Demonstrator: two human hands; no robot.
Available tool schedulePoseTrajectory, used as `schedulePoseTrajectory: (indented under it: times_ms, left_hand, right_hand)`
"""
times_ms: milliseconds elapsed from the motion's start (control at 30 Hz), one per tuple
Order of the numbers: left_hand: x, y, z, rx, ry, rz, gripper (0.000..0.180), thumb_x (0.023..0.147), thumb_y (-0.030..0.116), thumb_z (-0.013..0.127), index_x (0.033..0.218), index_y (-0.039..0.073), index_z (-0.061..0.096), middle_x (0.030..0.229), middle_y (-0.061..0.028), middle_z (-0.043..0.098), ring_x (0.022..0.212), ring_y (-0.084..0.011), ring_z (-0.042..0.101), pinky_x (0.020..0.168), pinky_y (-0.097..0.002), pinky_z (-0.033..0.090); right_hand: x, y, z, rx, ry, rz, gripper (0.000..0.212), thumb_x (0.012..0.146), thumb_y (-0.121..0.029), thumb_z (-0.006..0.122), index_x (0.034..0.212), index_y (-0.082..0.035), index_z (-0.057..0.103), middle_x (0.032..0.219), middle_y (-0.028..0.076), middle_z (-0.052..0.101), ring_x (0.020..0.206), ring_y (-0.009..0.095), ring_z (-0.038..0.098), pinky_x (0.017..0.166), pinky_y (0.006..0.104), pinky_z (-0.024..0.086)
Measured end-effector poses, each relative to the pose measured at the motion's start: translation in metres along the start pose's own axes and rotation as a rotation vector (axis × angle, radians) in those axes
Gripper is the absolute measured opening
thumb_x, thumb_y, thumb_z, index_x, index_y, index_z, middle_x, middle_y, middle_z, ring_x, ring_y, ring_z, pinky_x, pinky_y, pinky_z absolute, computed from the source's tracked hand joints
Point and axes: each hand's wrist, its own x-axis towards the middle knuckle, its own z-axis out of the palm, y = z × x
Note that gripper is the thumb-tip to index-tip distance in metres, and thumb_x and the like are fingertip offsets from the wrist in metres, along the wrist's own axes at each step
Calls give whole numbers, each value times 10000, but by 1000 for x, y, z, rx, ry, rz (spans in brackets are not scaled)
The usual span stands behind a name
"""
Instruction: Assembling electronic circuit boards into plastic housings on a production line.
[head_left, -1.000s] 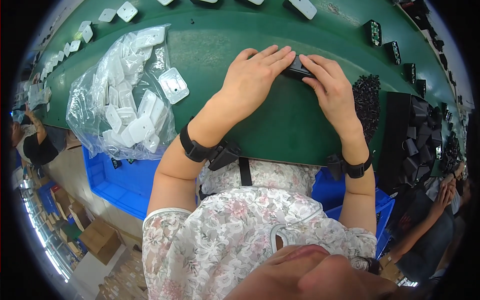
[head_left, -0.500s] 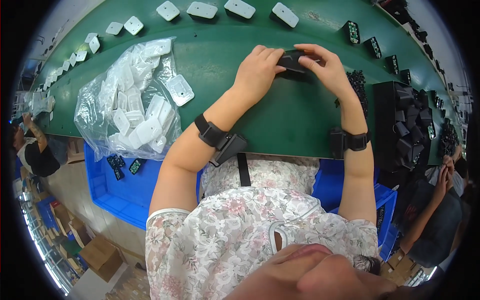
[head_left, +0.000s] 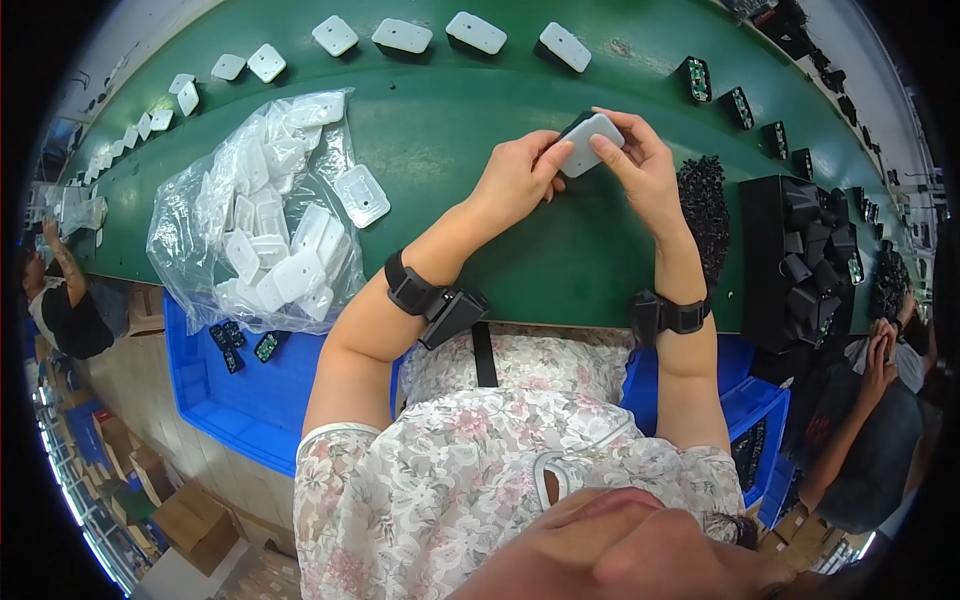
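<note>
Between my two hands is a small black plastic housing with a white cover (head_left: 592, 146), its white face turned up toward me. My left hand (head_left: 522, 172) grips its left side, thumb on the white cover and fingers at the dark edge. On the other side my right hand (head_left: 643, 160) pinches it, thumb pressed on the white face and fingers behind. To the left, a clear plastic bag (head_left: 190, 220) spills many loose white covers (head_left: 300, 270). One white cover (head_left: 361, 196) lies by itself beside the bag.
White-topped housings (head_left: 403, 36) stand in a row along the far side. Open black housings with green circuit boards (head_left: 696, 80) line the far right. A heap of small black parts (head_left: 704, 215) lies near a black box (head_left: 765, 250) of housings. Blue bins (head_left: 235, 405) sit below; co-workers work both sides.
The housing has turned from its black side to its white cover facing up. Both hands have drawn slightly nearer with it, and my right thumb now presses the cover.
</note>
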Motion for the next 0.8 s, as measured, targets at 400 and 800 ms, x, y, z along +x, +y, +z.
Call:
schedulePoseTrajectory:
  times_ms: [400, 800]
  left_hand:
    - [0, -10, 10, -388, -37, 26, 391, 979, 229, 489, 1247, -55, 476, 971, -105, 619, 783, -133, 606, 709, -255, 518]
    - [-35, 35, -8, 658, 217, 482, 286, 798, 200, 670, 1021, 43, 585, 948, -94, 582, 870, -274, 558, 764, -377, 460]
  right_hand:
    - [11, 0, 4, 255, 184, 47, 331, 903, -147, 620, 1205, -26, 559, 1097, 45, 603, 1013, 137, 552, 916, 269, 415]
    - [155, 16, -97, -548, -219, 86, 299, 860, -160, 656, 1126, -38, 592, 996, 16, 629, 926, 108, 568, 835, 245, 436]
